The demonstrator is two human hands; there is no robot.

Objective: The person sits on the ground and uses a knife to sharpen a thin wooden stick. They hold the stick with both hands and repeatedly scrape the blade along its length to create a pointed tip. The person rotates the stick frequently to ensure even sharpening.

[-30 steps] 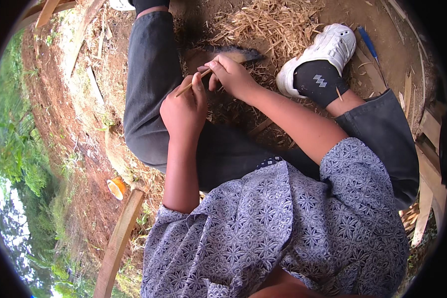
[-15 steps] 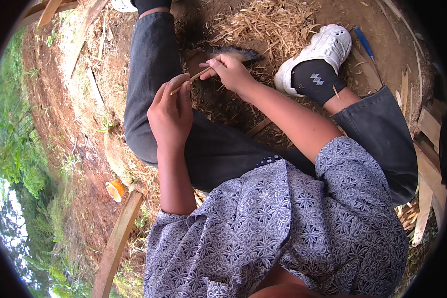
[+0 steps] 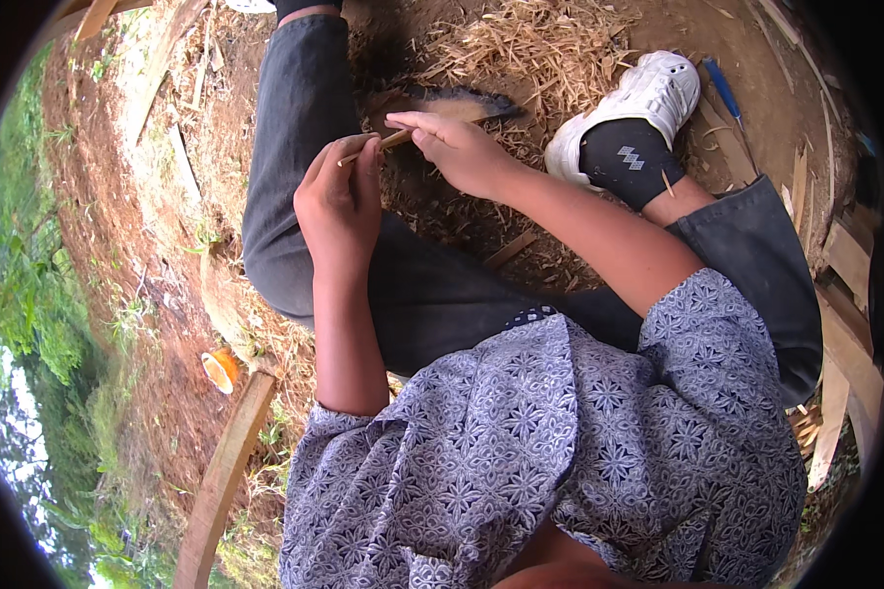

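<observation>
A thin wooden stick (image 3: 395, 139) slants up to the right between my two hands. My left hand (image 3: 339, 201) pinches its lower left end between thumb and fingers, above my bent left leg. At the other end, my right hand (image 3: 467, 157) has its fingers stretched out straight, lying against the stick; where the stick passes behind them is hidden. Just beyond the right hand, a flat, dark-edged piece (image 3: 471, 103) rests on the ground; I cannot make out what it is.
Wood shavings (image 3: 530, 49) are heaped past my hands. A blue-handled tool with a thin shaft (image 3: 722, 88) lies beside my white shoe (image 3: 648, 93). Boards (image 3: 845, 324) are stacked at the right. At the left are a wooden beam (image 3: 228, 471) and an orange cup-like object (image 3: 220, 370).
My right hand has gone from pinching the stick to laying its fingers out straight along it, shifting slightly left. My left hand keeps its pinch, nearly in place.
</observation>
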